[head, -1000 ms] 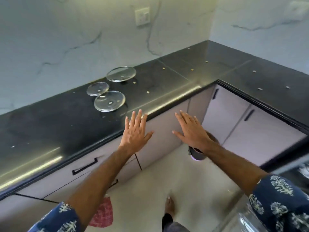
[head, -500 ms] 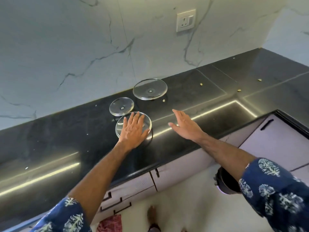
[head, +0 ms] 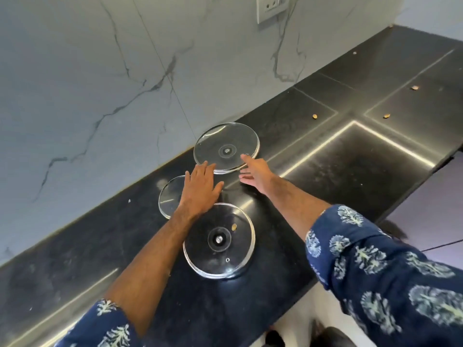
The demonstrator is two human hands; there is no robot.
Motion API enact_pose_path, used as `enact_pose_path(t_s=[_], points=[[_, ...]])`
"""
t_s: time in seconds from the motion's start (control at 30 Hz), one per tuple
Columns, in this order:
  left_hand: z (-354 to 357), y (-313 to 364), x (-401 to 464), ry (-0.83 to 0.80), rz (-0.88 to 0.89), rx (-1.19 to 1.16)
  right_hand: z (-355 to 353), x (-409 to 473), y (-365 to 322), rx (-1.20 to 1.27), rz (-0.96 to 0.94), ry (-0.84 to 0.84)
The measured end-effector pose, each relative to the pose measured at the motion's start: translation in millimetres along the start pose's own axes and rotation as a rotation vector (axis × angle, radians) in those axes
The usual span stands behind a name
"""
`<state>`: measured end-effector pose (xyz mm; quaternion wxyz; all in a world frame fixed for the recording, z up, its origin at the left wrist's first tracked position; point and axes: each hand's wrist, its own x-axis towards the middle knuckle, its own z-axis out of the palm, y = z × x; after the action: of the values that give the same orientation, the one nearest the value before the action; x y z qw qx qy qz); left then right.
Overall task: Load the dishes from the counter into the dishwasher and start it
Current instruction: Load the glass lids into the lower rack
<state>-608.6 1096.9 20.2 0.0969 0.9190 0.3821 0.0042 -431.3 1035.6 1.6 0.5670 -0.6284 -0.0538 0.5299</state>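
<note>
Three clear glass lids lie flat on the black counter (head: pixel 325 176). The far lid (head: pixel 226 147) is the largest, the near lid (head: pixel 220 240) has a dark centre knob, and a small lid (head: pixel 169 196) lies to the left, partly covered by my arm. My left hand (head: pixel 200 189) is stretched out with straight fingers, its fingertips at the front rim of the far lid. My right hand (head: pixel 255 175) reaches with straight fingers to that lid's right front rim. Neither hand holds anything. No dishwasher is in view.
A marble wall with a wall socket (head: pixel 271 7) backs the counter. Small brown crumbs (head: pixel 315 116) dot the counter to the right. The counter's front edge runs along the lower right, with cabinet fronts (head: pixel 431 204) and a dark round object (head: pixel 333 336) on the floor below.
Both hands moved forward from the cabinet fronts over the counter. My left hand passed over the near lid, and both now reach the far lid's rim. The view moved closer.
</note>
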Motion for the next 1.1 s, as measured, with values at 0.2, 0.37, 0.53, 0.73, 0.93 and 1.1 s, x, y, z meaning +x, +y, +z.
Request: enact_pose_path(t_s=[0.2,0.37,0.53,0.73,0.93,1.1], points=[[4,-23,27,0.020,-0.005,-0.208,18,35,-3,0.311,0.025,0.062],[-7,-32,47,0.097,0.010,-0.396,-1,23,-2,0.340,-0.003,0.021],[-28,5,65,0.147,-0.074,-0.734,-81,-43,17,0.345,-0.074,-0.085],[-28,121,43,-0.473,0.024,-1.269,-193,-158,49,0.384,-0.188,-0.082],[-5,272,-2,-0.694,0.316,-1.203,-304,-274,102,0.458,-0.257,0.044],[28,418,-70,-0.955,0.534,-1.045,-405,-397,145,0.383,-0.251,0.222]])
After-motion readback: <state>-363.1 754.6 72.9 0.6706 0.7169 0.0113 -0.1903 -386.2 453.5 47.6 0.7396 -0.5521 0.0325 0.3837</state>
